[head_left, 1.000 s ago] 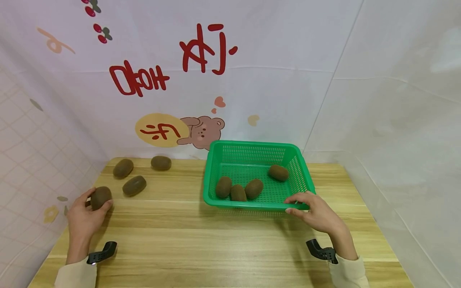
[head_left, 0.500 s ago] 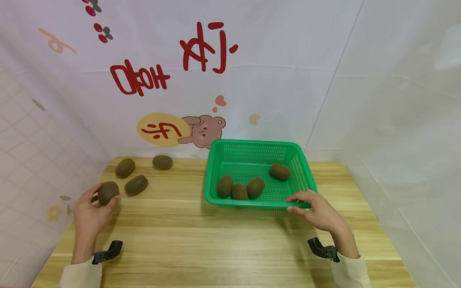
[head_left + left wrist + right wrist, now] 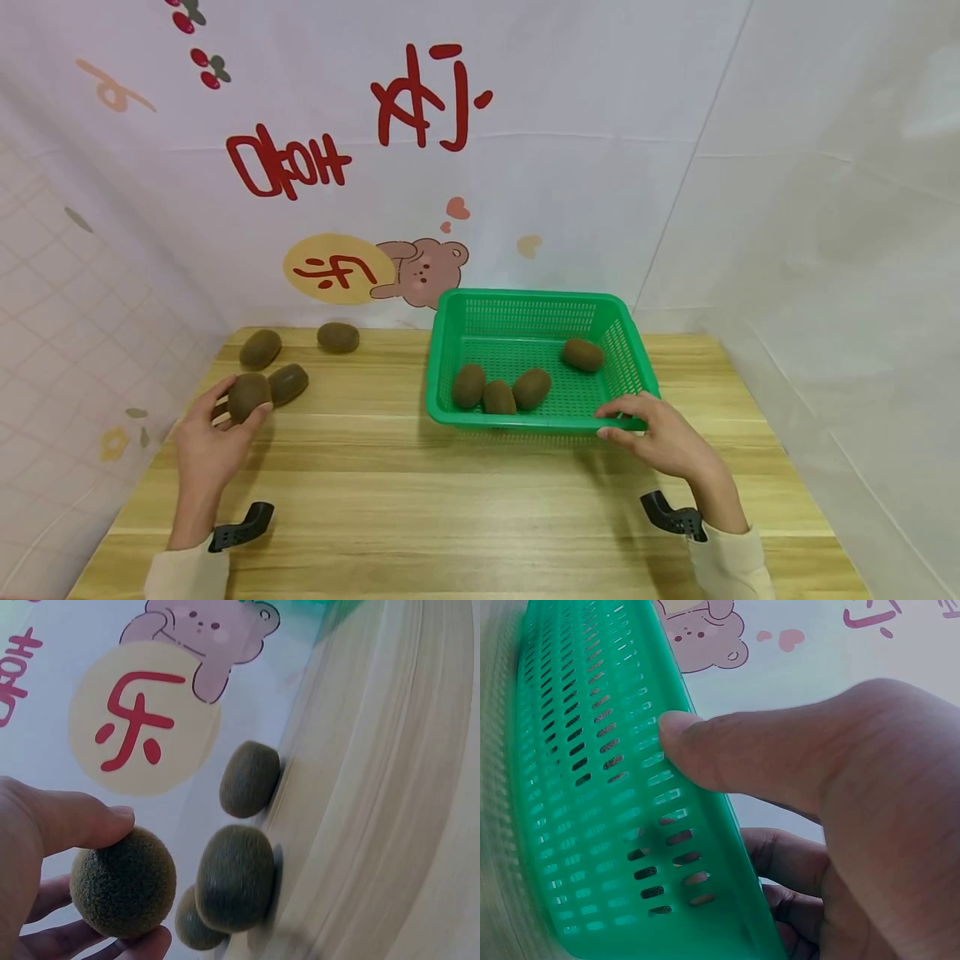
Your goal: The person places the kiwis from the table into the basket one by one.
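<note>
left hand holding a kiwi, right hand on the basket

your left hand [image 3: 213, 437] is what the head view shows first: it holds a kiwi [image 3: 248, 396] lifted a little above the wooden table [image 3: 420, 500], thumb on one side and fingers curled round the other. just beside it, toward the wall, lies a second kiwi [image 3: 288, 383], and two more kiwis [image 3: 260, 348] [image 3: 337, 337] lie near the back edge, well apart from the basket. your right hand [image 3: 660, 437] grips the near right corner of the green basket [image 3: 525, 308], thumb over the rim. the basket stands on the table and has four kiwis inside: three [image 3: 498, 389] bunched near the front wall, one [image 3: 582, 355] toward the back right.

from the left wrist view, your thumb [image 3: 75, 821] presses on top of the held kiwi and your fingertips sit under it. three other kiwis lie on the table behind it, the nearest [image 3: 235, 877] close beside the held one. a cartoon bear sticker [image 3: 206, 637] is on the wall.

from the right wrist view, your thumb [image 3: 727, 754] lies on the inner face of the basket's wall, and your other fingers [image 3: 787, 862] curl under the rim on the outside, so you are pinching the wall.
</note>
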### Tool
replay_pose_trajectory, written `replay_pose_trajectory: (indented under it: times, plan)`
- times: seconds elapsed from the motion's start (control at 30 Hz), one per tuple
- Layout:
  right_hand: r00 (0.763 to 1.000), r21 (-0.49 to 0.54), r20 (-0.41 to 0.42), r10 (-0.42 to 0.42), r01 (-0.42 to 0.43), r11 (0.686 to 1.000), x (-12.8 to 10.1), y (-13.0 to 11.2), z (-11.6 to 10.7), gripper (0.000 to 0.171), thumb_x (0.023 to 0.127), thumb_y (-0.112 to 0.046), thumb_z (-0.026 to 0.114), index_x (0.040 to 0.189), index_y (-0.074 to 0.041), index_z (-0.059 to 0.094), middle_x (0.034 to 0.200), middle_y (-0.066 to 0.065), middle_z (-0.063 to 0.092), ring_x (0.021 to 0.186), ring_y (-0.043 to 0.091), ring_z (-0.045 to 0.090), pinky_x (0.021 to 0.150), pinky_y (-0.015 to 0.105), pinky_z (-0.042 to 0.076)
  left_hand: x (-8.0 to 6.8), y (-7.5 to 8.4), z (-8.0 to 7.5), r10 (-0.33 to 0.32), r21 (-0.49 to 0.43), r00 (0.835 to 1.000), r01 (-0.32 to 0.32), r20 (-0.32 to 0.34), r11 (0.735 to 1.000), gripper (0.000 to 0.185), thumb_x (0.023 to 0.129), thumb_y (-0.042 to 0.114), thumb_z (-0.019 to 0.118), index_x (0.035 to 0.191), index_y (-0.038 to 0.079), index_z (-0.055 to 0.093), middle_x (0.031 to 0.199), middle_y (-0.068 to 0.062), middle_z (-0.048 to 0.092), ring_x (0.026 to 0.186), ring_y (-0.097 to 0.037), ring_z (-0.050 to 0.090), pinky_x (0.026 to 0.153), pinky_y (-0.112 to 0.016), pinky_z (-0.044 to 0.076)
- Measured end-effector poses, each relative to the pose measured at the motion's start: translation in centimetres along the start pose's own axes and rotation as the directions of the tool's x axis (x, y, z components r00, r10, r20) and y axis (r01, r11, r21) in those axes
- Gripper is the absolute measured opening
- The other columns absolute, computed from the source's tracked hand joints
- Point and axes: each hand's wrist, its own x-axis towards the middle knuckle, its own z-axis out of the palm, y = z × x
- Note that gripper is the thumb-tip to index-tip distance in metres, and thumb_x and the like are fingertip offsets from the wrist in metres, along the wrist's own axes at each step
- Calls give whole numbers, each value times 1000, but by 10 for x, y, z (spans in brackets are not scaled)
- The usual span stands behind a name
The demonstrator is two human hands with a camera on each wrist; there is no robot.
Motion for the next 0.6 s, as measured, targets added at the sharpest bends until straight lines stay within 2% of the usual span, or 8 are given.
replay_pose_trajectory:
  times: [0.2,0.47,0.6]
  plan:
    - [1000,-4,-5,-17,17,1000,0,-1,-1,19,90,-24,80,108,-29,76,103,-16,69,92,11,59,83,39,52,-3,10,9,-2,-26,1000,2,9,1000,71,90,21,80,153,15,50,150,-18,53,128,-39,56,74,3,39]
    - [1000,2,-13,-17,17,1000,-1,0,-3,20,89,-21,81,108,-19,78,104,-4,74,92,16,60,82,36,51,-5,21,24,49,-52,998,-47,48,998,71,90,21,80,153,14,49,154,-17,49,130,-40,55,78,1,40]
    - [1000,2,-10,-27,27,1000,0,1,-1,20,89,-24,81,108,-21,78,104,-9,73,92,10,58,82,33,50,-6,24,29,55,-55,998,-53,39,997,70,88,20,82,151,16,53,150,-17,53,126,-36,57,76,2,40]
